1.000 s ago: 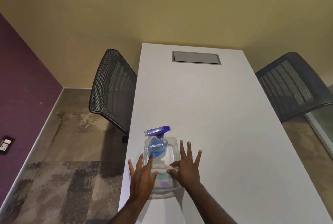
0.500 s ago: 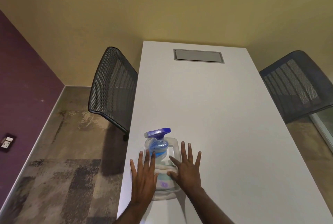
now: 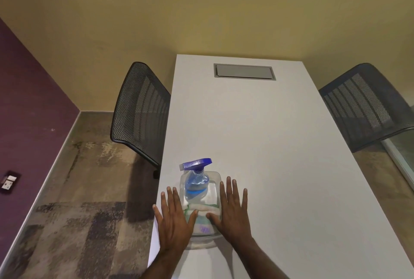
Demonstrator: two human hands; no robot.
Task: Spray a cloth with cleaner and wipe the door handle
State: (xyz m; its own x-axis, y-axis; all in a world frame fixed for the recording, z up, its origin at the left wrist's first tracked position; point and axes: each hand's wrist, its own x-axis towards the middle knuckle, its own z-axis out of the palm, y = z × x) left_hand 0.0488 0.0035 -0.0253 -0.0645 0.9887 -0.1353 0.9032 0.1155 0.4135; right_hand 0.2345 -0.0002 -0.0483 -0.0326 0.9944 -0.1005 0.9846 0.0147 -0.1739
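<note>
We have one view only, worn on the head. It looks forward and steeply down along the long white rectangular table (image 3: 257, 135), close above its near end.

Both hands flat — left hand (image 3: 173, 218) and right hand (image 3: 231, 211) flank the clear tub (image 3: 202, 239) holding spray bottle (image 3: 195, 183) and cloth (image 3: 205, 208) on the worktop (image 3: 268, 144).
</note>
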